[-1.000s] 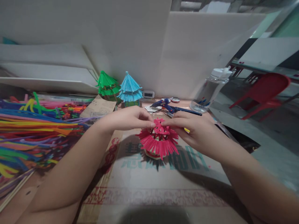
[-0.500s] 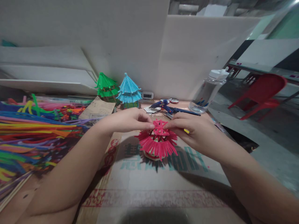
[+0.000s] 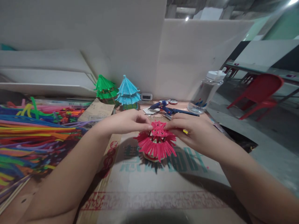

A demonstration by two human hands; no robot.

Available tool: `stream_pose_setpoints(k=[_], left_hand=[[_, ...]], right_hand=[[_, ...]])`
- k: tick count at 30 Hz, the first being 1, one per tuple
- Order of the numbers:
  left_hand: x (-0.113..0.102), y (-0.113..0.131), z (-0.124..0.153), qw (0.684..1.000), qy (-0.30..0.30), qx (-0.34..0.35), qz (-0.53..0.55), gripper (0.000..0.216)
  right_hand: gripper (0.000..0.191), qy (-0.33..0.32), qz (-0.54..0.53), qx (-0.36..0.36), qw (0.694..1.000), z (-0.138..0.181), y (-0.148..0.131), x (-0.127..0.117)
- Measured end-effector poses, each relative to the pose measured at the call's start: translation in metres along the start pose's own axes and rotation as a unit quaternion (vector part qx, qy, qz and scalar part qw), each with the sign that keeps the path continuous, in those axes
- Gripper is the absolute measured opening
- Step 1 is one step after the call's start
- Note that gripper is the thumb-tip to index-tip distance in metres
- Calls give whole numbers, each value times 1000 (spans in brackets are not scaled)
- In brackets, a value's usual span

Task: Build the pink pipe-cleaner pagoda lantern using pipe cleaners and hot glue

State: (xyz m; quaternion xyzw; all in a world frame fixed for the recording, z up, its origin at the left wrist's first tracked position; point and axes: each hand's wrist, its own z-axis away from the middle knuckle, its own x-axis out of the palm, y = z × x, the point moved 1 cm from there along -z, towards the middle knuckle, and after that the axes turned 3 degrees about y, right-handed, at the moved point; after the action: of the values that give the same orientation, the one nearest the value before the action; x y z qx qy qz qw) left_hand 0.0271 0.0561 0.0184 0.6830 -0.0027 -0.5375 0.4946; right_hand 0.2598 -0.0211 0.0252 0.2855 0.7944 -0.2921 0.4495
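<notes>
A red pipe-cleaner pavilion model stands on the printed cardboard, its fringed lower roof flaring outward. On top of it sits a small red lattice frame. My left hand pinches the frame's left side between thumb and fingers. From the other side, my right hand grips the frame's right edge with closed fingertips. A small yellow piece shows beneath the right hand's fingers; its kind is unclear.
Behind stand a green pavilion model and a blue one. A glue gun and a water bottle are at the back. Pipe cleaners in many colours lie left. A red chair stands at right.
The view has shifted slightly. Both hands stay at the red lattice frame, which looks a little flatter and more evenly seated on the model.
</notes>
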Motion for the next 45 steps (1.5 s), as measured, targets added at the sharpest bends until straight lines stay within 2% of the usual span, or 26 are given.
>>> stream_pose_setpoints(k=[5, 10, 14, 18, 21, 23, 25, 26, 28, 30, 32, 36, 37, 42, 45], left_hand=[[-2, 1, 3, 999, 31, -8, -16, 36], [1, 20, 12, 985, 174, 11, -15, 30], [11, 29, 14, 983, 169, 74, -13, 22], [12, 26, 14, 983, 163, 73, -53, 21], [2, 24, 19, 973, 212, 42, -87, 21], [-5, 21, 24, 965, 253, 13, -66, 18], [-11, 18, 26, 962, 272, -12, -14, 18], [-12, 15, 26, 962, 273, -21, 14, 21], [-11, 9, 22, 960, 273, -23, 60, 36], [-8, 3, 15, 956, 280, -8, 90, 60], [-4, -4, 7, 954, 279, 7, 110, 71], [-1, -11, -1, 970, 233, 4, 69, 32], [-1, -11, -1, 974, 220, 0, 50, 28], [-2, -9, 1, 994, 107, 15, -31, 33], [-1, -9, 1, 998, 47, 36, -37, 31]], right_hand=[[24, 17, 10, -3, 1000, 1, 2, 1], [21, 107, 11, -41, 993, 1, 6, 5], [20, 140, 6, -56, 989, 0, 4, 10], [16, 172, 12, -63, 983, 0, -4, 5], [15, 270, 16, 3, 963, 1, 5, -5], [20, 346, -10, 88, 934, 2, 28, -8], [28, 363, -63, 156, 917, 2, 61, -3], [31, 346, -90, 187, 915, 1, 80, 3], [34, 264, -131, 244, 924, -1, 114, 22], [32, 201, -138, 262, 934, -4, 139, 44], [38, 149, -138, 274, 940, -8, 153, 67], [48, 78, -146, 264, 950, -25, 161, 98], [48, 68, -147, 258, 953, -31, 161, 103], [35, 46, -139, 264, 953, -52, 164, 118], [35, 45, -132, 287, 948, -59, 163, 124]])
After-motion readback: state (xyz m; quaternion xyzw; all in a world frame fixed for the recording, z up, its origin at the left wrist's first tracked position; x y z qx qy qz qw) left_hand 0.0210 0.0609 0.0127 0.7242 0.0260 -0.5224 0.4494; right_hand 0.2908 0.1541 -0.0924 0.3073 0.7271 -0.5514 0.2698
